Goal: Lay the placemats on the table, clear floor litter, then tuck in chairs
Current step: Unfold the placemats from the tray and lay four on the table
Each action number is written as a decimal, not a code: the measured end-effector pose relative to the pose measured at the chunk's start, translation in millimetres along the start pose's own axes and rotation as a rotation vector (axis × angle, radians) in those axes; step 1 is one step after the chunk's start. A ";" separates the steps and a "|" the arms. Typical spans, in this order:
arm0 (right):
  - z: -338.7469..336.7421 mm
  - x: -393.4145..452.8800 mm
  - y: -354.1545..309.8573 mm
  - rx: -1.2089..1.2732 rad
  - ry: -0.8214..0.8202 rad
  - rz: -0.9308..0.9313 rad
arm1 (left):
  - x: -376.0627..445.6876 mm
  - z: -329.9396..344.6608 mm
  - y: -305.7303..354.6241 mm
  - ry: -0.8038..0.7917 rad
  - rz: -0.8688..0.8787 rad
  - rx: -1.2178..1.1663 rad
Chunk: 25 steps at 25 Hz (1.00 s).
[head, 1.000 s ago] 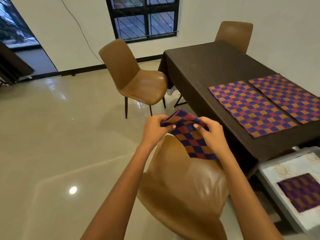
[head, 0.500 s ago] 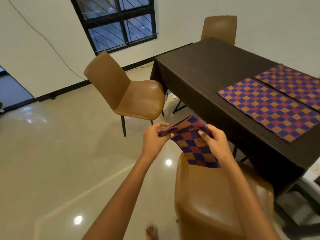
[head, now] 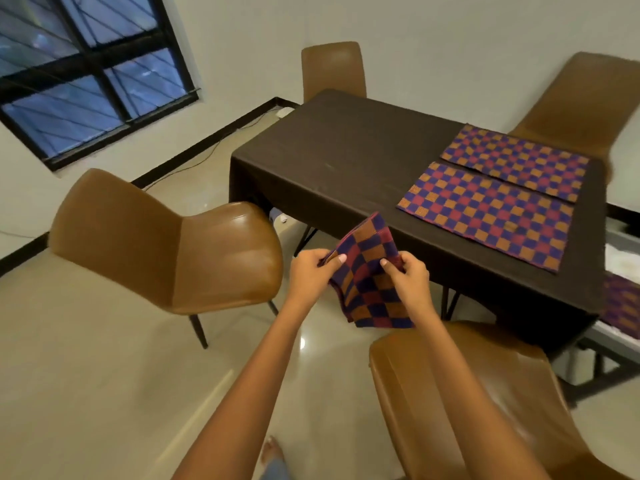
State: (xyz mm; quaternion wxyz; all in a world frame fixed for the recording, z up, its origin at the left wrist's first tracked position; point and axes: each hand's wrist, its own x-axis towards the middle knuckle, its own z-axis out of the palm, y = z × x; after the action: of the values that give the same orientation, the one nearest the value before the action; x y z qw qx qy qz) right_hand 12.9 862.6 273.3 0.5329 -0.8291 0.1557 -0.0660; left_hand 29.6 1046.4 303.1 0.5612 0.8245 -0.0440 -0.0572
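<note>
since the earlier frame, view has swung right: fourth chair (head: 581, 102) now shows at upper right. left hand (head: 311, 275) and right hand (head: 410, 282) each pinch the folded placemat (head: 369, 282) at frame centre, short of the table (head: 346, 157). two placemats (head: 485, 213) lie flat on the table, centre right.

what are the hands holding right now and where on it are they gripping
Both hands, left and right, pinch a folded checkered placemat near its upper edge, one at each side.
</note>
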 end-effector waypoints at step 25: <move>55.1 413.4 -115.1 -0.021 -0.122 0.002 | 482.8 23.7 66.5 -0.326 -0.125 -0.250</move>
State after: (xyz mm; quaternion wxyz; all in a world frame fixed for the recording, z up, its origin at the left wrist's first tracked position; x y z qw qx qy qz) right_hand 439.5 818.6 330.7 0.5327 -0.8370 0.1245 -0.0133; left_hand 503.4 934.3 334.7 0.6399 0.7295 -0.0758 -0.2295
